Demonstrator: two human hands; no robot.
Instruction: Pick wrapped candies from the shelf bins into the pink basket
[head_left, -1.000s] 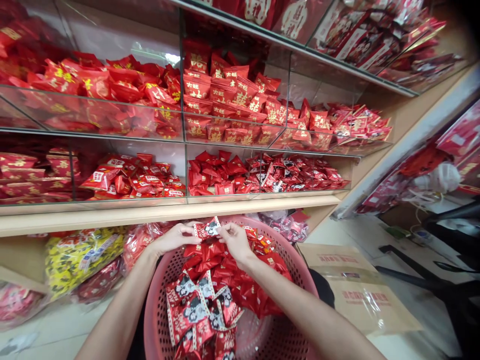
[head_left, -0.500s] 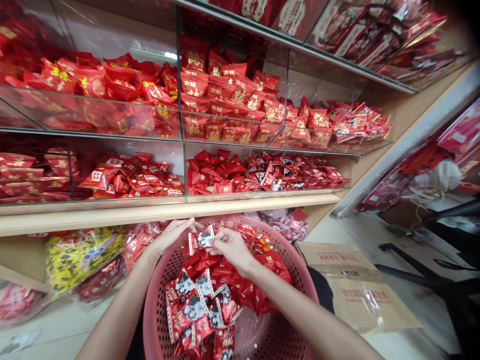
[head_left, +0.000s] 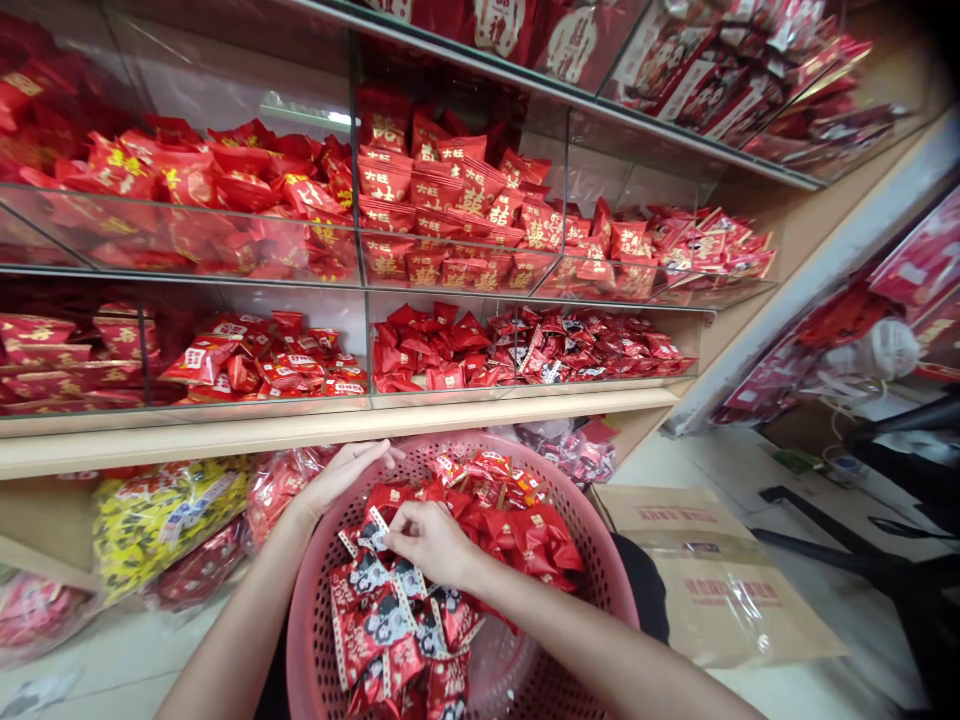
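Left hand point(head_left: 349, 478) loosely spread at rim of pink perforated basket point(head_left: 626, 590). Red-and-white candy packet point(head_left: 373, 527), dotted-edged, inside basket atop similar ones, pinched by right hand point(head_left: 429, 540). Hand partly hides packets beneath. Cardboard point(head_left: 724, 590) lies right.

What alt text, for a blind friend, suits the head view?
The bare right hand pinches a red-and-white packet in a round pink plastic basket; the left hand is open by its rim. Behind: wooden shelves of red packets.
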